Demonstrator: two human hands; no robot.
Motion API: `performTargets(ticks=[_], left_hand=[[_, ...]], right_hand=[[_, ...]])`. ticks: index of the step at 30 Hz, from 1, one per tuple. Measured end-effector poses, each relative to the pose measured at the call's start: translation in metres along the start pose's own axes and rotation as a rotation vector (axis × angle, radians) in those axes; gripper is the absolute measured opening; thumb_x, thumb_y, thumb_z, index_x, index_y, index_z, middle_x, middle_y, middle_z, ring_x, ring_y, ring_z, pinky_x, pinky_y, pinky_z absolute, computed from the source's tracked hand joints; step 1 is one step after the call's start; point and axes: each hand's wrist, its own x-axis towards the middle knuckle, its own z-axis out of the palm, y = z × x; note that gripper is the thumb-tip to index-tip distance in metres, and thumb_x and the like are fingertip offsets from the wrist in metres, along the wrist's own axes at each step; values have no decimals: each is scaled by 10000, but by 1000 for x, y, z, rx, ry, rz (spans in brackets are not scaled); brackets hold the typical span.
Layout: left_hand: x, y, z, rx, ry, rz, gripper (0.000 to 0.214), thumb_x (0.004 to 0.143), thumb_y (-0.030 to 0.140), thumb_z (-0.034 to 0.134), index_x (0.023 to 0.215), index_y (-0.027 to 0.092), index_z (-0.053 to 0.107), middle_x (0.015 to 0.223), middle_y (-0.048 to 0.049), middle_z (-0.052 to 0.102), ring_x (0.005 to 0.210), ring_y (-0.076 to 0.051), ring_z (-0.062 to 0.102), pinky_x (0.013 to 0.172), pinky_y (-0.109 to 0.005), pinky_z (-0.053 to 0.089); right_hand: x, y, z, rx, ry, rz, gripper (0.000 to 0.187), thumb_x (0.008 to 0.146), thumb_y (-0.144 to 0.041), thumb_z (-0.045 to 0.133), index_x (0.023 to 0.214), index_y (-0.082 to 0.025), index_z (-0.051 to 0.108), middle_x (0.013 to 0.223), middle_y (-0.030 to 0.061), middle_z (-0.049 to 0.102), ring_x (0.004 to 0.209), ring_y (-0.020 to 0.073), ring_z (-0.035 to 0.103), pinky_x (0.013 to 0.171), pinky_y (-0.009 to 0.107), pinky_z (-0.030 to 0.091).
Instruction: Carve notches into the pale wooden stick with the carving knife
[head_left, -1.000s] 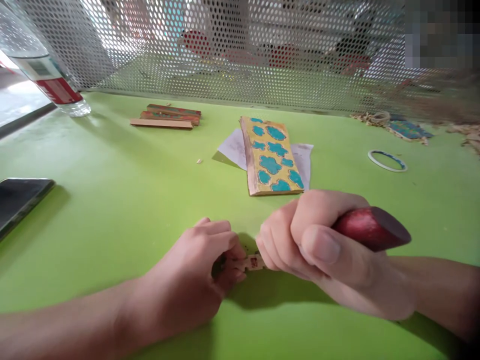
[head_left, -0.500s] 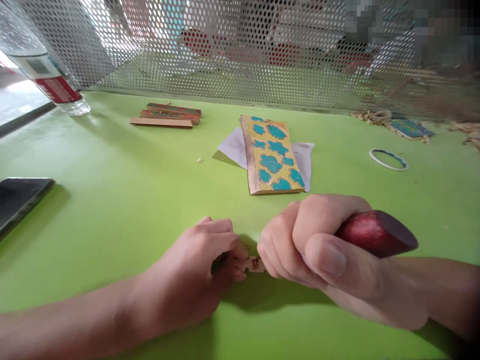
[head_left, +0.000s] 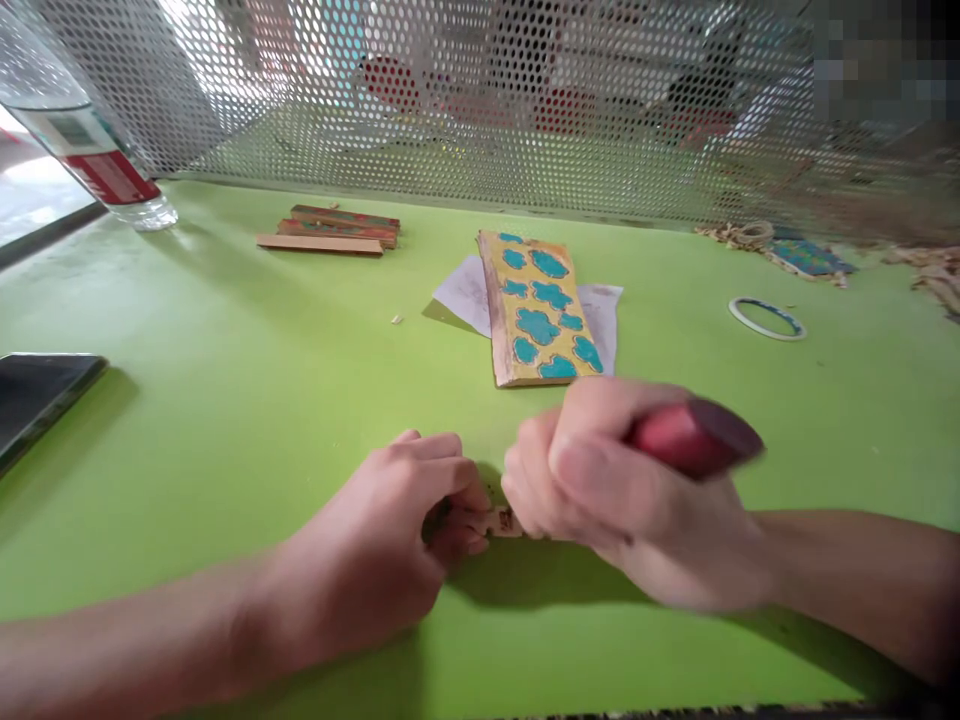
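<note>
My left hand (head_left: pixel 390 530) pinches a small wooden piece (head_left: pixel 501 521) with red marks down on the green table (head_left: pixel 225 400). Against the piece's right end, my right hand (head_left: pixel 600 490) is closed in a fist round a red-handled tool (head_left: pixel 686 440). The handle sticks out to the right and is blurred by motion. The tool's working end is hidden behind my fingers.
A yellow wooden block with teal cloud shapes (head_left: pixel 538 308) lies on white paper (head_left: pixel 469 292) behind my hands. Wooden strips (head_left: pixel 330 230) and a bottle (head_left: pixel 105 170) stand at the back left, a dark phone (head_left: pixel 37 395) at the left edge, a ring (head_left: pixel 766 320) and wood shavings (head_left: pixel 750 236) at the right. A perforated metal screen (head_left: pixel 480 100) borders the back.
My right hand with the red handle has shifted left and slightly up, toward the wooden piece. My left hand has stayed in place on the piece.
</note>
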Motion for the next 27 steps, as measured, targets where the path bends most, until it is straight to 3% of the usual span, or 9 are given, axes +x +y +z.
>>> performTargets(ticks=[5,14,17,22,27], left_hand=[[1,0,0,-18,-27,-81,96,797,114,680,792,209,693,847,12,672,800,-160,584,759,-293,415],[2,3,-1,5,-52,-129,88,814,137,696,787,219,684,843,26,666,806,-161,571,757,-298,387],[2,2,-1,1,-54,-121,99,813,130,701,777,219,678,842,33,669,800,-153,570,761,-294,385],[0,-2,1,-31,-30,-78,110,804,110,706,794,218,686,858,28,673,808,-148,580,773,-283,399],[0,-1,2,-61,-40,-51,183,787,18,639,709,183,617,776,38,638,714,-112,546,756,-261,410]], right_hand=[[17,4,-11,212,83,23,432,871,-259,697,528,-213,438,428,-87,353,359,68,298,375,230,299],[28,15,-22,394,269,174,386,883,-223,676,576,-195,446,452,-94,349,363,48,262,354,195,257],[26,10,-21,369,221,136,382,898,-234,666,582,-193,455,452,-91,356,361,52,265,359,202,268],[17,-1,-14,212,2,-25,417,913,-300,686,580,-198,458,438,-89,369,367,61,315,377,210,338],[7,-8,-8,96,-34,35,491,889,-368,753,537,-203,452,432,-80,399,390,67,363,411,232,363]])
